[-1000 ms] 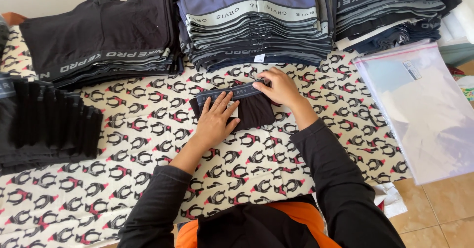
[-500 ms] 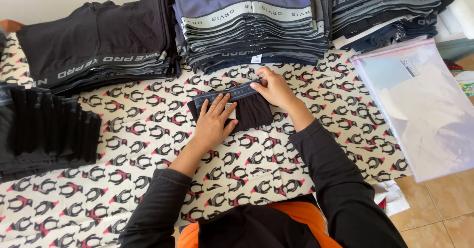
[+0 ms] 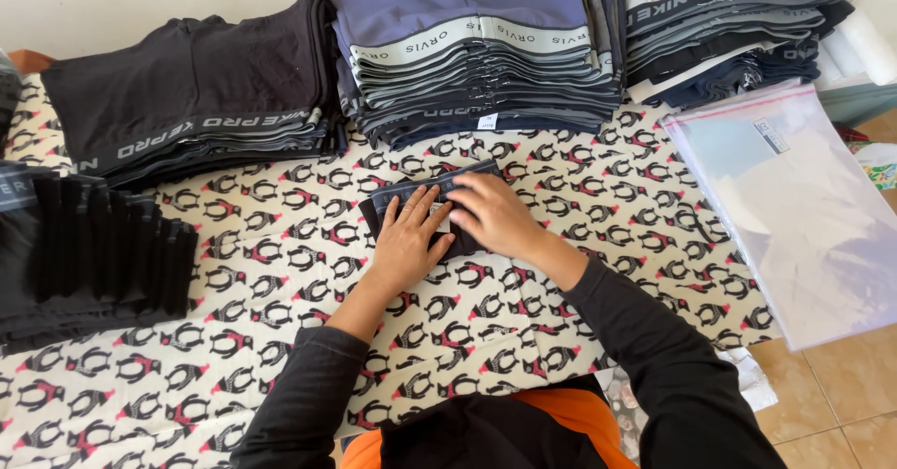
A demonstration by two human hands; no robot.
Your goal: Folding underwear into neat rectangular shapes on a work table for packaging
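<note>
Pressing flat with spread fingers, left hand (image 3: 408, 242) and right hand (image 3: 493, 215) cover the folded dark garment (image 3: 397, 195), its long axis running left-right at frame centre.

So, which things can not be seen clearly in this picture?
- Head view: the folded dark garment is mostly covered by the left hand and right hand.
- The upper right stack is cut by the top edge.
- The clear plastic bags blur what lies inside them.
</note>
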